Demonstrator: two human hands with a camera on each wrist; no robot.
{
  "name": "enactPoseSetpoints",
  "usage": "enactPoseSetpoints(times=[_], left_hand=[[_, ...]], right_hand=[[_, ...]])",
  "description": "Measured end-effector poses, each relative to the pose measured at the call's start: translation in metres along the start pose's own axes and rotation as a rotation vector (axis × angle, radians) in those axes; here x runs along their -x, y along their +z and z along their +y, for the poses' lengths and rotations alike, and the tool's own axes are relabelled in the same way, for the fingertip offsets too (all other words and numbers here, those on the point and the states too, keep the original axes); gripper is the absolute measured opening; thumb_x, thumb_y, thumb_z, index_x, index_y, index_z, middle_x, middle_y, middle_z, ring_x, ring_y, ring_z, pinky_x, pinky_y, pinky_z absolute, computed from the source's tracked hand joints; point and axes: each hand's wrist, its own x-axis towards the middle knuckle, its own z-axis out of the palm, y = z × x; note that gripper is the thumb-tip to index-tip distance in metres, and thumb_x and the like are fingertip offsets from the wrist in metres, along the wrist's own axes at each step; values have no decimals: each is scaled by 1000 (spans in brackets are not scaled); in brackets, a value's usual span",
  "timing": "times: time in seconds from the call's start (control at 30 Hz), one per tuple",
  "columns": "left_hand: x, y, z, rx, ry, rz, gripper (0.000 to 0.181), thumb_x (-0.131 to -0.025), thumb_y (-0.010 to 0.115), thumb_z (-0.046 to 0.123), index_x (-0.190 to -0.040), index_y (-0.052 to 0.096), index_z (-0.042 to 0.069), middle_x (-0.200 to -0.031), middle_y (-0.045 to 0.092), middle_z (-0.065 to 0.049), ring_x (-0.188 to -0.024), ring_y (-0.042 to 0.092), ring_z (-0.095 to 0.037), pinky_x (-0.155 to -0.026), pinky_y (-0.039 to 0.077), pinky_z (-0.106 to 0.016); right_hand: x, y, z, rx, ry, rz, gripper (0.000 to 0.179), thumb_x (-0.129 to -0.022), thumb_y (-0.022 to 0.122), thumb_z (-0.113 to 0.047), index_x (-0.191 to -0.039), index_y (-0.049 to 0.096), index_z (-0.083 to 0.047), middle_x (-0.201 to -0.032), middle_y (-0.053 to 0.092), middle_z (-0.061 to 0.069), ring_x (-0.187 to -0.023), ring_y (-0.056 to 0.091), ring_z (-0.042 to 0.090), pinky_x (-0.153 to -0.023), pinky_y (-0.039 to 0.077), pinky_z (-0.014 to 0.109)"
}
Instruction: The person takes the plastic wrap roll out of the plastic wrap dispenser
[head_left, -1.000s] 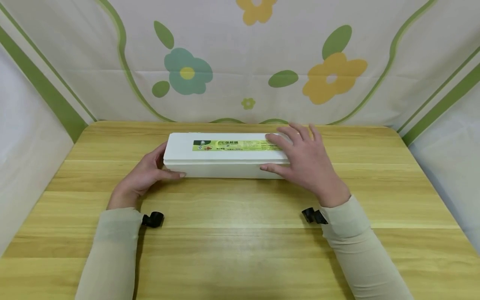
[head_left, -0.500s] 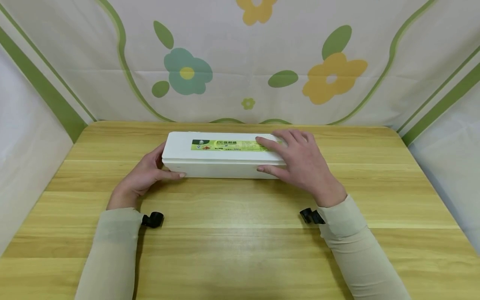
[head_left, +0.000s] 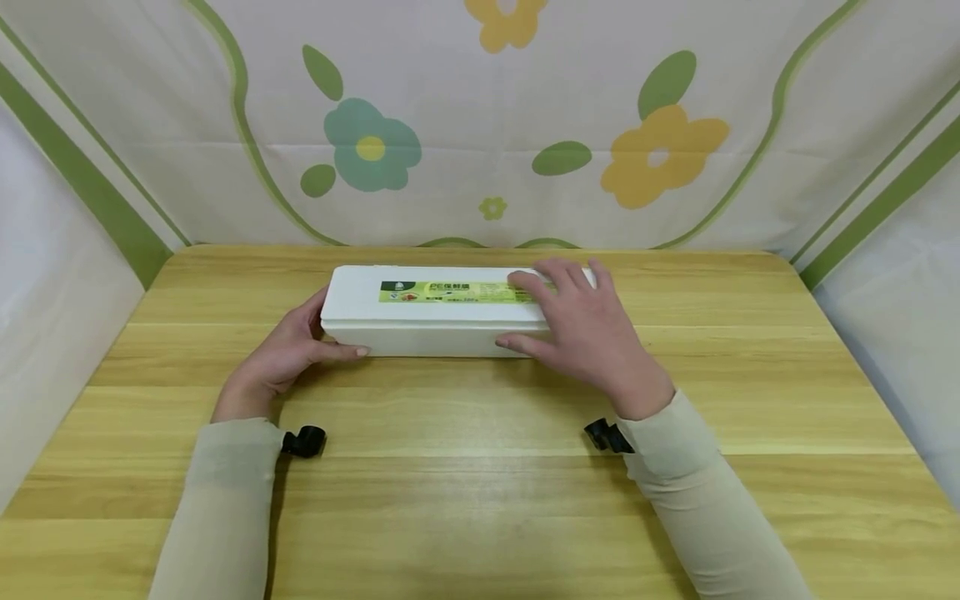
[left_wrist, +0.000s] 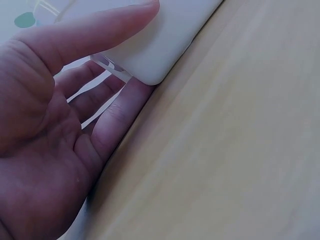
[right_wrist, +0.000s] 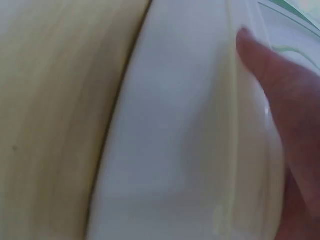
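Observation:
A long white cling film box (head_left: 435,339) lies across the table in the head view, a green and yellow label (head_left: 457,292) on its lid. My left hand (head_left: 281,354) holds its left end, thumb along the front face and the other fingers behind. In the left wrist view those fingers (left_wrist: 117,112) reach round the corner of the box. Over the right part of the lid lies my right hand (head_left: 588,333), fingers spread, its thumb low at the front. The right wrist view shows the thumb (right_wrist: 285,85) by the lid's edge; the right end of the box is hidden behind this hand.
The wooden table (head_left: 472,500) stretches out in front of the box. Behind it hangs a white cloth (head_left: 465,108) printed with flowers. Black wrist mounts (head_left: 303,442) stick out from both sleeves.
My right hand has moved left along the lid, and its fingers have come lower. The left hand keeps its place at the box's left end. The head view has shifted slightly.

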Motion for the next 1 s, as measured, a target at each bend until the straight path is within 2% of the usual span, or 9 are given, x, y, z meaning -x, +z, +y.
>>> enactPoseSetpoints(times=[0.17, 0.43, 0.53, 0.73, 0.83, 1.0], left_hand=[[0, 0, 0, -7, -3, 3, 101, -82, 93, 5, -165, 41, 29, -152, 57, 3, -135, 53, -16, -107, 45, -21], [1, 0, -1, -4, -11, -2, 89, -83, 93, 6, -158, 49, 24, -144, 65, 7, -126, 62, -14, -104, 50, -23], [2, 0, -1, -11, -12, -14, 85, -84, 93, 9, -157, 51, 23, -142, 66, 9, -129, 59, -14, -110, 46, -30], [3, 1, -1, 0, 11, -21, 83, -84, 92, 7, -155, 52, 24, -140, 66, 6, -138, 47, -19, -123, 28, -52], [2, 0, -1, 9, 6, -23, 85, -85, 91, 7, -157, 51, 23, -151, 59, 4, -147, 40, -20, -127, 23, -58], [-1, -2, -1, 14, -6, -24, 100, -84, 91, 5, -167, 40, 29, -175, 32, 3, -163, 18, -23, -133, 12, -61]], right_hand=[[0, 6, 1, 55, -43, 86, 74, -89, 77, -68, -148, 61, -26, -143, 62, 13, -129, 60, 37, -111, 41, 63], [-2, 9, 4, 41, -116, 189, 73, -88, 79, -67, -150, 63, -31, -141, 63, 15, -128, 61, 40, -109, 43, 64], [-4, 8, 4, 25, -132, 219, 74, -88, 79, -67, -150, 62, -31, -142, 63, 17, -129, 61, 41, -109, 44, 64], [-7, 5, 3, 19, -135, 251, 74, -87, 80, -66, -150, 63, -30, -141, 64, 17, -128, 62, 39, -108, 44, 64], [-6, 3, 6, 3, -114, 242, 74, -87, 81, -65, -149, 63, -29, -140, 65, 17, -129, 62, 40, -108, 44, 65], [-3, -4, 19, -54, -50, 227, 75, -85, 86, -60, -149, 65, -29, -140, 66, 19, -132, 59, 41, -109, 42, 67]])
